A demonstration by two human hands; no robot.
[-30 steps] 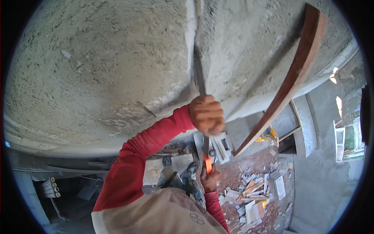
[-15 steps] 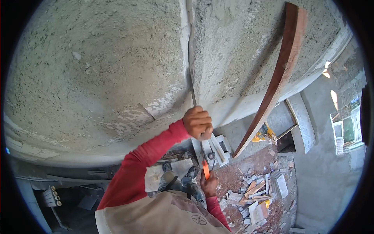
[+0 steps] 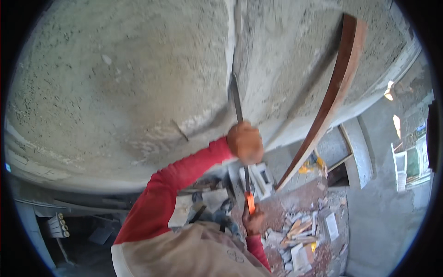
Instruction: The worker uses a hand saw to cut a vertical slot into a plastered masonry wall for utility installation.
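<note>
My left hand, slightly blurred, is wrapped around the middle of a long, narrow, dark metal blade with an orange handle. My right hand grips that handle lower down, nearer my body. From my left fist the blade runs up to a tip on the grey plastered wall. This tip lies at the vertical groove in the plaster. Whether it is inside the groove or just on its edge, I cannot tell.
A curved reddish-brown wooden board leans on the wall at right. Below lie broken tiles and wood scraps. Pale offcuts sit under my hands. My feet stand by a pale slab. At far right is a window.
The view has shifted a little, with the wall groove and the board sitting differently in it. Both hands keep their grip on the bladed tool, and more of its upper blade now shows.
</note>
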